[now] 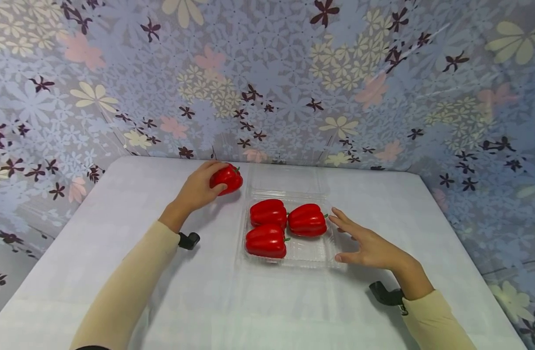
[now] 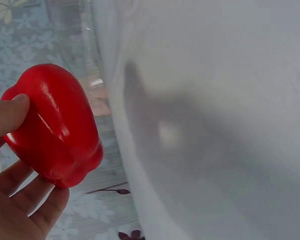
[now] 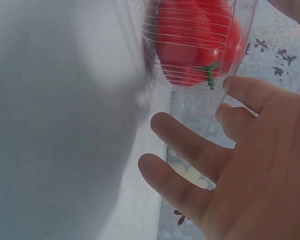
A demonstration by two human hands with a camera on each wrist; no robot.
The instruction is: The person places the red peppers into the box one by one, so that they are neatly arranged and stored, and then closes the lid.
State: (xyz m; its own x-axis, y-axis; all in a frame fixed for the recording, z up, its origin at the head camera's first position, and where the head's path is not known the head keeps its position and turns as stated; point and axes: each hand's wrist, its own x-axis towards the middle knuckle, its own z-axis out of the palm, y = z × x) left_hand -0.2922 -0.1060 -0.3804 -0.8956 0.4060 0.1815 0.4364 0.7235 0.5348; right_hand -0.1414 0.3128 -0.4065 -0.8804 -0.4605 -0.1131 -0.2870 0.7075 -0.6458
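Note:
In my left hand (image 1: 202, 187) I grip a red bell pepper (image 1: 231, 180) between thumb and fingers, left of the clear plastic container's back corner. The left wrist view shows the thumb on one side of that pepper (image 2: 57, 125) and fingertips under the other. Three more red peppers lie in the clear container (image 1: 309, 250): two stacked front to back on its left, and one pepper (image 1: 308, 220) at the back right. Fingers spread, my right hand (image 1: 372, 245) is at the container's right side, holding nothing. In the right wrist view a fingertip appears to touch the container's edge (image 3: 217, 107).
The container's clear lid (image 1: 287, 179) lies folded back behind it. A white cloth covers the table (image 1: 206, 301). Flowered fabric (image 1: 267, 73) rises at the table's back edge. Black camera mounts (image 1: 188, 240) stick out from both wrists.

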